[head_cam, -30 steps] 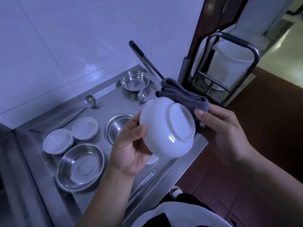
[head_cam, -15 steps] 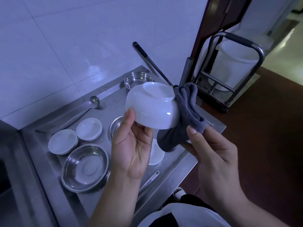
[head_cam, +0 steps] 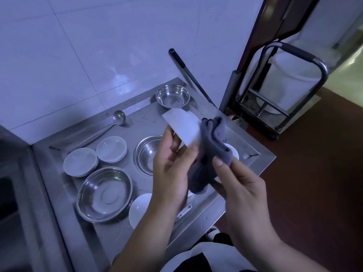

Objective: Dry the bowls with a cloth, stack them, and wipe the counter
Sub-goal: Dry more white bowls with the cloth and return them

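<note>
Held in the left hand (head_cam: 170, 165), fingers curled round the lower wall, a white bowl (head_cam: 183, 127) raised above the counter (head_cam: 198, 218); pinched in the right hand (head_cam: 241, 185) and pressed against the bowl's right side, a grey cloth (head_cam: 211, 154). Judged glazed, hard, breakable, slippery while wet, best gripped at rim or foot; cloth soft and limp. Blurred by motion: bowl's tilt and opening; hidden under both hands: part of the bowls below.

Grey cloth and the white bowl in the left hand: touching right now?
Touching. The head view shows the grey cloth folded over the edge of the white bowl, with no gap between them; the right hand pinches the cloth while the left hand holds the bowl.
</note>
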